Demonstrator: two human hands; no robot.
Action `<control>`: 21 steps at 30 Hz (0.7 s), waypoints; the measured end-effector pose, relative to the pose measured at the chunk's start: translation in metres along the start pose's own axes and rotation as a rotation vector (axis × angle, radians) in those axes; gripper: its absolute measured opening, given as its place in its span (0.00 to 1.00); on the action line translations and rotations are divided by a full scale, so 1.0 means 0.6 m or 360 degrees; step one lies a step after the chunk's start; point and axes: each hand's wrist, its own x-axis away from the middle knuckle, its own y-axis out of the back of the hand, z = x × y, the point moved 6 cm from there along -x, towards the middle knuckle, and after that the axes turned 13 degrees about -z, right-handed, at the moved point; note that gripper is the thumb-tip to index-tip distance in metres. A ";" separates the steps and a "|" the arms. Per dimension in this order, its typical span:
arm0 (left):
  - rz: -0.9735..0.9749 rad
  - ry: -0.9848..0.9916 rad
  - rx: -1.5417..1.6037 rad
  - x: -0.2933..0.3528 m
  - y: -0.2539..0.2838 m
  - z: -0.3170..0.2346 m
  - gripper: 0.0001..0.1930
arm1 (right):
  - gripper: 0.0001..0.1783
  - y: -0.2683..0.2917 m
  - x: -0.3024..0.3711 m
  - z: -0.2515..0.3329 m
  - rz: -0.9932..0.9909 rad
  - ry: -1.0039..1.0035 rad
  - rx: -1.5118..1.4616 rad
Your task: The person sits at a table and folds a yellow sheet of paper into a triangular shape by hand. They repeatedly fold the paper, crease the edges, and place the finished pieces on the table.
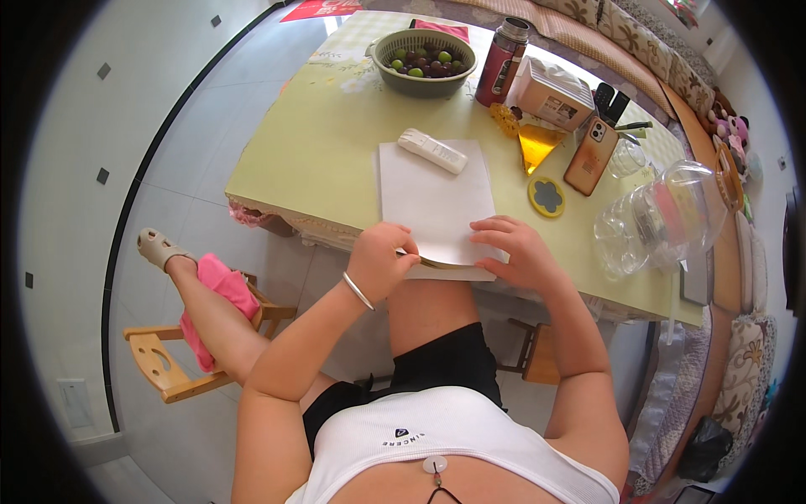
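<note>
A stack of white paper [437,197] lies at the table's near edge, its front edge slightly lifted and a darker layer showing beneath. My left hand [384,259] pinches the near left edge of the paper between thumb and fingers. My right hand [514,248] rests at the near right corner, fingers apart, the fingertips touching the sheet. On the far part of the paper sits a white, rounded, oblong object [432,151], whose kind I cannot make out. To the right of the paper is a round yellow-rimmed disc [546,196] with a grey flower shape.
A grey-green colander [424,86] of grapes stands at the back, beside a dark red flask [502,63]. A pink tissue box [554,94], a golden triangular piece [537,147], a phone [590,157] and a large clear plastic jug [659,218] occupy the right. A wooden stool [176,361] is at lower left.
</note>
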 end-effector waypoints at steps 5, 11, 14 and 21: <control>0.0132 0.0412 0.0250 -0.008 0.000 0.018 0.06 | 0.24 0.001 -0.006 0.002 0.0041 -0.0056 -0.0115; 0.0014 0.0755 0.0607 -0.038 0.013 0.045 0.06 | 0.21 0.000 -0.004 -0.055 -0.0110 -0.0383 -0.0548; -0.0086 0.0689 0.0733 -0.060 0.013 0.050 0.10 | 0.13 -0.014 -0.004 -0.101 -0.0205 -0.0625 -0.0675; -0.0163 0.0627 0.0840 -0.055 0.026 0.082 0.24 | 0.07 -0.038 -0.032 -0.130 -0.0621 -0.1117 -0.0605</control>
